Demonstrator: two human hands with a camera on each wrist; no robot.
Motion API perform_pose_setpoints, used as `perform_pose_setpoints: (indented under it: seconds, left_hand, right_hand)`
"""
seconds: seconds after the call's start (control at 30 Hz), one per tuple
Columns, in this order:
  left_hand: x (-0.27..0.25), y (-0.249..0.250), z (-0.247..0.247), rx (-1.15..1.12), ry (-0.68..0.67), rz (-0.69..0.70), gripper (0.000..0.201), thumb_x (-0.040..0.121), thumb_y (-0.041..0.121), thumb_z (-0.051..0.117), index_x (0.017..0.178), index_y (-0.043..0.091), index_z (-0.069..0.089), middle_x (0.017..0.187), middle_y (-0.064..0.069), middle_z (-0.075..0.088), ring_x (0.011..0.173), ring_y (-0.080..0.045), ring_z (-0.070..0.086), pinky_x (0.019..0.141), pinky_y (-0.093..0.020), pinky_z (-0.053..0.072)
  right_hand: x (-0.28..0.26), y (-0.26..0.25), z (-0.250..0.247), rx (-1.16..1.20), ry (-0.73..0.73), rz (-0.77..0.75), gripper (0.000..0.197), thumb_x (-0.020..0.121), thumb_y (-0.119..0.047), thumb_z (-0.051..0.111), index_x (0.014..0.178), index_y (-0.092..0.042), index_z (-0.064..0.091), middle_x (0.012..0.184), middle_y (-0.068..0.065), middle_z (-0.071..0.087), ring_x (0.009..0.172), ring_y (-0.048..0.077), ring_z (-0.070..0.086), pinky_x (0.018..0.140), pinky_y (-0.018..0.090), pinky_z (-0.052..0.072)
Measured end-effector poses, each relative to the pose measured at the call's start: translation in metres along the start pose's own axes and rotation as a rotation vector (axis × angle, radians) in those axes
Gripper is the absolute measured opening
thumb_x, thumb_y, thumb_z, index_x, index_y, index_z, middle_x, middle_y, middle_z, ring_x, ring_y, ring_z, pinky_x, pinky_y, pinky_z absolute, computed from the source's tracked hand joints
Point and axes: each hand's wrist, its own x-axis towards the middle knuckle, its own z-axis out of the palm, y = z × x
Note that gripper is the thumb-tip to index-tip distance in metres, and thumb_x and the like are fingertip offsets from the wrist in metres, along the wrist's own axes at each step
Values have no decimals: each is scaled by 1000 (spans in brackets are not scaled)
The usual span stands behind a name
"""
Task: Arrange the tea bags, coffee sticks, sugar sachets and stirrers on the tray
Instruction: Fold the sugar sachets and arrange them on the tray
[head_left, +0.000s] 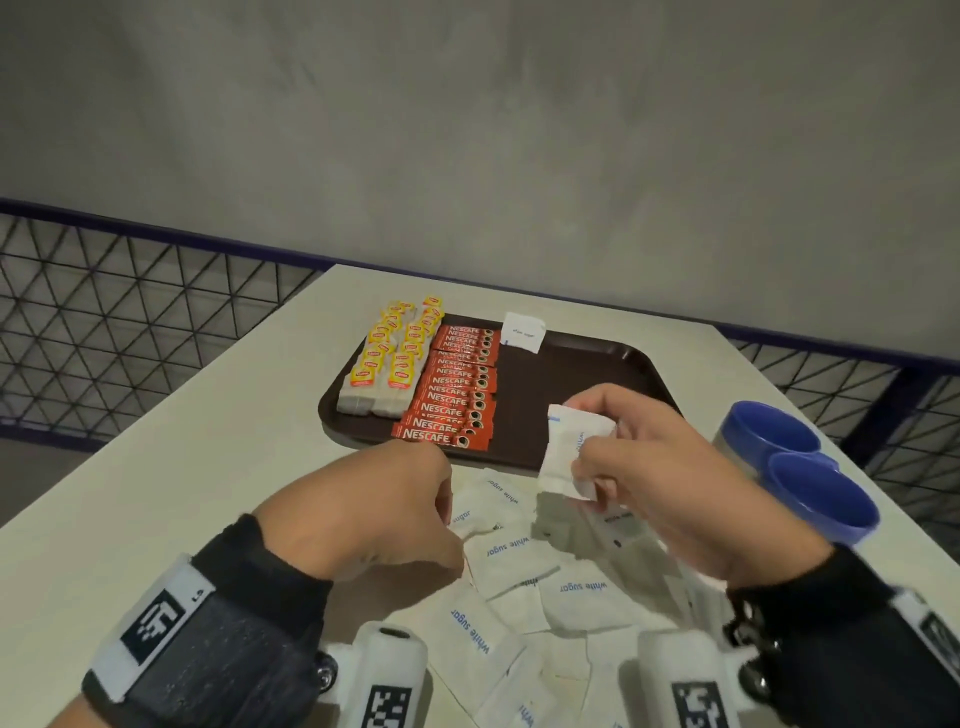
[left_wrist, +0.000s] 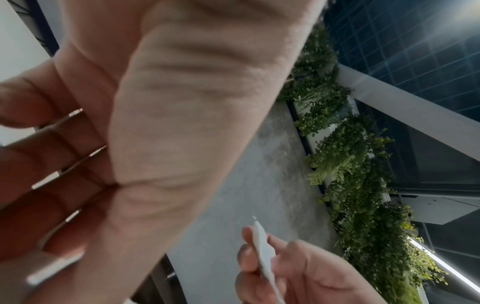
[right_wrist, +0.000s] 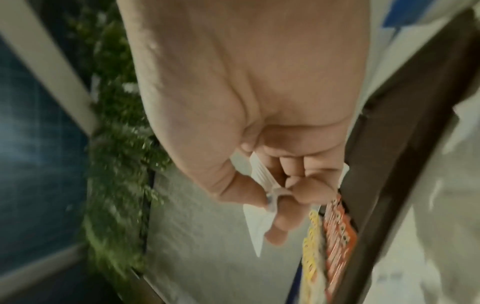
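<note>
Plainly, the step in hand was the sugar; the right hand (head_left: 660, 467), right of centre in the head view, pinched a small stack of sugar sachets (head_left: 569, 452) between thumb and curled fingers, held just above the near right edge of the brown tray (head_left: 582, 364); the right wrist view showed the same packets edge-on in that grip. The left hand (head_left: 395, 509), lower centre, was curled over the loose sachets (head_left: 519, 551) scattered on the white table (head_left: 218, 441); whether it actually gripped one I could not tell, since its fingertips were hidden.

On the tray, the tea bags (head_left: 387, 358) stood in two rows at its left end; the coffee sticks (head_left: 457, 387) lay in a neat overlapping column just beside them; a single sachet (head_left: 523, 332) sat at the far edge, beginning a third column; the right part of the tray was bare.

To do this well, I judged, the stack should be squared first, printed faces one way; then each packet laid down the column from that far sachet, overlapped evenly and parallel to the coffee; room should be kept at the right for stirrers, which I could not make out; two blue cups (head_left: 795, 467) stood at the right edge of the frame.
</note>
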Motion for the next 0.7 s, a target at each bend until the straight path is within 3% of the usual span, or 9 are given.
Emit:
perform_pose_setpoints:
  seconds: [0.07, 0.2, 0.3, 0.33, 0.43, 0.5, 0.57, 0.7]
  left_hand:
    - [-1, 0, -3, -38, 22, 17, 19, 81, 41, 76, 85, 26, 67, 88, 6, 70, 81, -12, 66, 64, -26, 51]
    - [1, -4, -10, -278, 154, 71, 15, 86, 32, 69, 75, 22, 70, 76, 5, 70, 76, -14, 67, 66, -30, 53]
    - [0, 1, -13, -594, 226, 167, 9, 85, 27, 74, 78, 23, 76, 78, -1, 76, 77, -25, 72, 74, -42, 60]
    - [-1, 4, -14, -700, 226, 214, 8, 88, 22, 75, 81, 21, 77, 80, -3, 78, 72, -23, 71, 69, -38, 58]
    - [-5, 14, -12, -891, 217, 329, 10, 94, 11, 71, 89, 13, 79, 82, -3, 79, 63, -9, 63, 57, -13, 45]
    - [-4, 18, -8, -961, 230, 358, 11, 95, 11, 69, 90, 13, 78, 83, -3, 79, 64, -11, 61, 57, -14, 44]
    - [-4, 19, -6, -1025, 228, 348, 11, 96, 12, 68, 91, 14, 78, 85, -5, 79, 65, -13, 61, 59, -22, 43]
    - [-3, 21, -5, -1112, 182, 351, 14, 95, 13, 67, 91, 16, 80, 83, -7, 78, 66, -14, 62, 58, -24, 43]
  right_hand:
    - [-4, 5, 13, 178, 17, -1, 22, 85, 14, 53, 98, -2, 62, 74, 17, 61, 61, 20, 54, 52, 29, 42]
    - [-1, 16, 22, 317, 44, 4, 14, 93, 7, 54, 98, 0, 65, 77, 12, 68, 66, 22, 55, 57, 35, 42]
    - [-5, 19, 24, 365, 43, -36, 17, 96, 5, 57, 106, -3, 69, 90, 17, 74, 67, 24, 55, 59, 36, 45]
    - [-7, 18, 24, 385, 49, -58, 19, 95, 4, 59, 108, -4, 70, 94, 18, 74, 68, 23, 56, 59, 35, 46]
    - [-8, 18, 23, 469, 114, -108, 27, 91, 6, 62, 113, -9, 70, 99, 15, 76, 70, 20, 65, 56, 31, 50]
    - [-8, 18, 21, 509, 156, -128, 33, 88, 3, 65, 117, -12, 67, 104, 14, 77, 76, 22, 69, 57, 30, 52]
    - [-7, 18, 19, 545, 174, -138, 36, 83, -2, 69, 118, -12, 68, 106, 15, 77, 81, 24, 69, 59, 30, 51]
    - [-6, 20, 17, 594, 159, -105, 25, 81, -9, 72, 105, -8, 78, 105, 23, 74, 83, 27, 59, 64, 33, 46]
